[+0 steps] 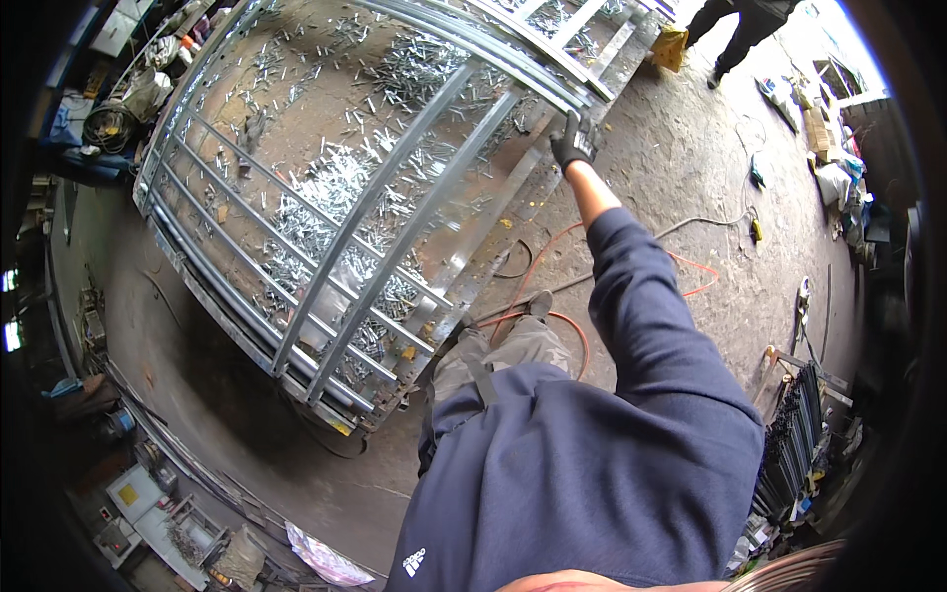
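Beside fingers of right hand (574, 145): steel rails (523, 77) on worktable (501, 235), presumably for support; fingers extended, whether gripping cannot tell; left hand unseen.

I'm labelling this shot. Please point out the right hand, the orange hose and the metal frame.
Right hand (575, 143): head view, middle of the gloved hand.
Orange hose (586, 347): head view, right side of its loop.
Metal frame (406, 148): head view, one wide bar.

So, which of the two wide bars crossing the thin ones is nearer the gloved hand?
The lower-right wide bar: its upper end lies closer to the right hand; the other wide bar runs to its upper left, farther off.
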{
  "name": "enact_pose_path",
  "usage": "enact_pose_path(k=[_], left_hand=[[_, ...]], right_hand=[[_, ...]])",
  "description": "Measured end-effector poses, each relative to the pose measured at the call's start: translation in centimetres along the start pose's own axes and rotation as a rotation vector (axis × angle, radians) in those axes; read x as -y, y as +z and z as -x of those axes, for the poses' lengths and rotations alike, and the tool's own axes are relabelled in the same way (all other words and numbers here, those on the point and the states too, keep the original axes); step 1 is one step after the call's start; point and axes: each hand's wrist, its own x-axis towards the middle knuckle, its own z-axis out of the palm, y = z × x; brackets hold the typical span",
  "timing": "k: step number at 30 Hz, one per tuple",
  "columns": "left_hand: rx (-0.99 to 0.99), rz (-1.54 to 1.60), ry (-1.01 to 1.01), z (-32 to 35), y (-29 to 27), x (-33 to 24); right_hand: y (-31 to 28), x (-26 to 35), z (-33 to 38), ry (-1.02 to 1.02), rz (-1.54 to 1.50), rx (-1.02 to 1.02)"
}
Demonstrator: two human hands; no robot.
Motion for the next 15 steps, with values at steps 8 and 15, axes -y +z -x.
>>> enact_pose_path(k=[8, 15], left_hand=[[-0.075, 0.025, 0.006, 3.9, 4.8, -1.0], [-0.198, -0.131, 0.192, 6.3, 9.1, -0.3]], right_hand=[[-1.9, -2.0, 2.4, -0.307, -0.185, 0.524], [0.6, -12.0, 20.6, 0.087, -0.839, 1.173]])
